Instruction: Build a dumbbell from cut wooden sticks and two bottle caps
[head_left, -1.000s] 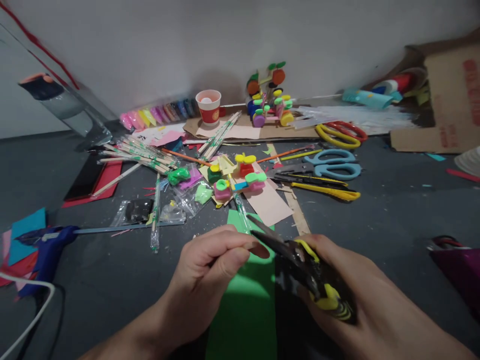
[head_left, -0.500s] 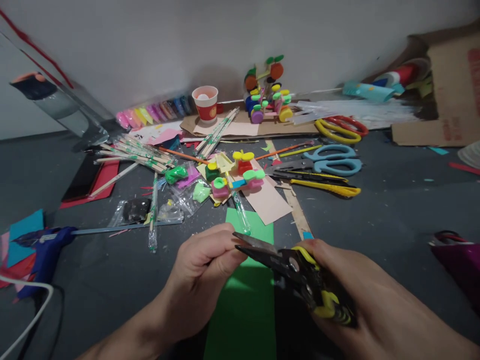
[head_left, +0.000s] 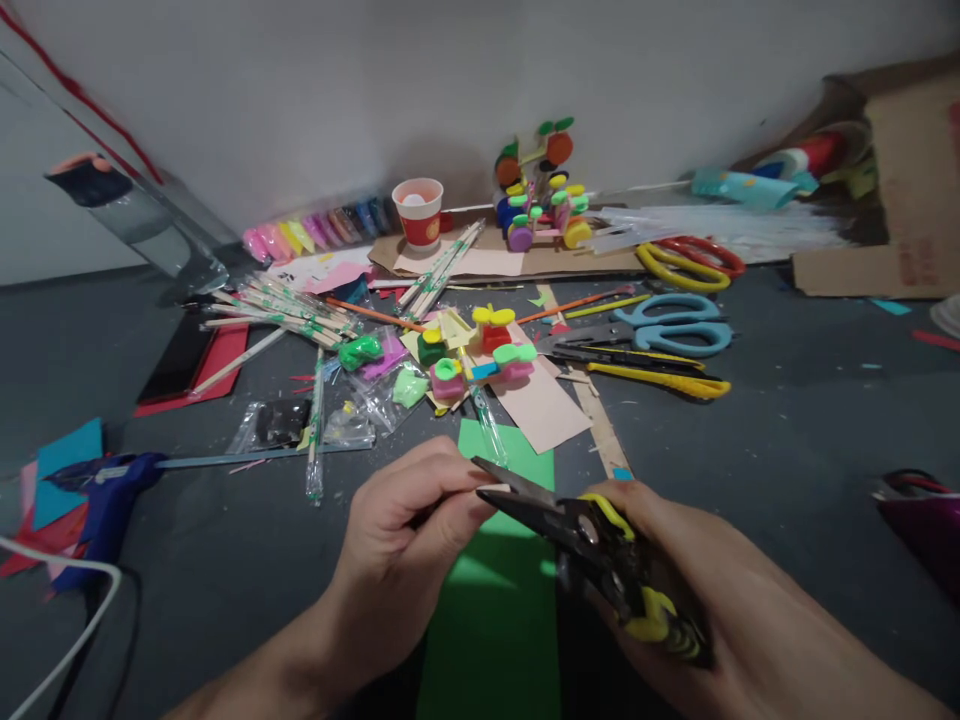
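My left hand (head_left: 416,530) is closed in a pinch, thumb against the bent forefinger. From the fingertips pokes the end of a small pale stick (head_left: 502,489), lying between the slightly parted blades of the snips (head_left: 559,520); the rest of it is hidden in the hand. Around the black and yellow handles of those snips, my right hand (head_left: 697,590) is wrapped. Beneath both hands lies a sheet of green paper (head_left: 502,620). Just beyond it are small colourful clay and paper pieces, among them a red one with a yellow top (head_left: 495,330).
At left lie a blue glue gun (head_left: 105,500) with its cable and a bundle of wrapped chopsticks (head_left: 277,310). Blue-handled scissors (head_left: 675,325) and a yellow cutter (head_left: 660,380) are at right. A paper cup (head_left: 418,220) and colourful wheeled models (head_left: 544,205) stand by the wall.
The pale stick's end now shows between the blades, where it was not visible before. Both hands keep nearly the same pose; the whole view has shifted slightly.
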